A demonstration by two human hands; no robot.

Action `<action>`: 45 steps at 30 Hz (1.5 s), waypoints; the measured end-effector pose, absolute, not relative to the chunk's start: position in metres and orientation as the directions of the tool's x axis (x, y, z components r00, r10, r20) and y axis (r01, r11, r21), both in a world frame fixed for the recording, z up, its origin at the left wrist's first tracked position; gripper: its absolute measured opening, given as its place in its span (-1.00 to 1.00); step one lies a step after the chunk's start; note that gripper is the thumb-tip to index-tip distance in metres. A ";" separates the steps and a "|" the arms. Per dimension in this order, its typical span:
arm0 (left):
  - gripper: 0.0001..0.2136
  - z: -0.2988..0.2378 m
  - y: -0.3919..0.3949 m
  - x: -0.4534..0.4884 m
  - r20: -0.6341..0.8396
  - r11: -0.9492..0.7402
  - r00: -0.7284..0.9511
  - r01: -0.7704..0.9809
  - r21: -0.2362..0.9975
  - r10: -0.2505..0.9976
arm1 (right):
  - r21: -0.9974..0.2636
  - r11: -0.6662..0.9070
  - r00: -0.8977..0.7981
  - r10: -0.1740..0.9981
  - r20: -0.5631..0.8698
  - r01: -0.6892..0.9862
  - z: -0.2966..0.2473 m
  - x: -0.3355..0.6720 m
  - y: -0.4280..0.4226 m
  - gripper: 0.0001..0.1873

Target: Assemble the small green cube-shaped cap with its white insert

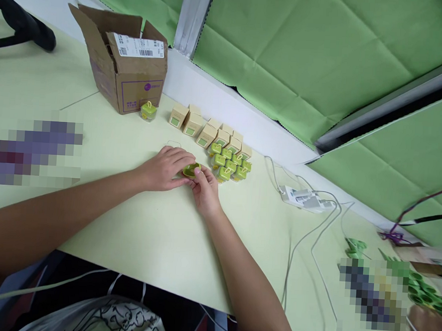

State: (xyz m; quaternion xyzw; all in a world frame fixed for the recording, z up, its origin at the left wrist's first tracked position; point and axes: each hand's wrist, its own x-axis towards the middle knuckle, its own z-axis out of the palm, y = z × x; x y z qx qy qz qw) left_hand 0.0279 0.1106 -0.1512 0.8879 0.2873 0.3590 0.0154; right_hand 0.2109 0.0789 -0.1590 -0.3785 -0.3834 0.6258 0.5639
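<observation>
Between my two hands is a small green lid (191, 170), tilted so its hollow inside faces me. My left hand (164, 168) curls its fingers over the far edge, with the thumb along the near side. The thumb of my right hand (206, 190) presses on the lid's right edge while the fingers support it from below. Just beyond my right hand stand several small clear jars with green lids (225, 173) and loop handles, grouped closely. One more green-lidded jar (148, 111) sits apart at the carton's front corner.
Small cream boxes (207, 135) line the wall behind the jars. An open brown carton (139, 88) stands at the back left. On the right lie a white power strip (305, 199) and loose cables. Green items (428, 293) and part of a person's arm show at the far right.
</observation>
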 end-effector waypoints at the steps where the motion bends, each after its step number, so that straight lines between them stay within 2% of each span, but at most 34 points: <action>1: -0.73 -0.152 0.111 0.028 0.627 -0.838 0.581 0.491 0.240 0.520 | -0.914 -0.064 -0.087 0.996 -0.032 -0.401 -0.159 0.211 0.078 -0.61; 8: -0.83 -0.154 0.112 0.028 0.659 -0.849 0.555 0.449 0.277 0.508 | -0.914 -0.059 -0.089 0.996 -0.025 -0.401 -0.163 0.213 0.080 -0.67; 13: -0.85 -0.154 0.112 0.027 0.668 -0.830 0.517 0.466 0.306 0.536 | -0.916 -0.053 -0.050 0.998 -0.036 -0.398 -0.166 0.214 0.084 -0.81; 23: -0.84 -0.151 0.113 0.027 0.651 -0.809 0.498 0.470 0.353 0.573 | -0.895 -0.090 -0.057 0.996 -0.072 -0.437 -0.168 0.218 0.086 -0.72; 33: -0.84 -0.153 0.110 0.030 0.648 -0.791 0.461 0.433 0.432 0.606 | -0.929 -0.090 -0.106 0.993 -0.054 -0.360 -0.164 0.218 0.084 -0.68; 41: -0.86 -0.153 0.109 0.029 0.648 -0.787 0.456 0.444 0.428 0.610 | -0.939 -0.081 -0.132 0.990 -0.038 -0.334 -0.163 0.220 0.083 -0.62; 45: -0.86 -0.152 0.110 0.030 0.631 -0.761 0.429 0.430 0.486 0.646 | -0.936 -0.091 -0.126 0.991 -0.051 -0.341 -0.164 0.220 0.082 -0.61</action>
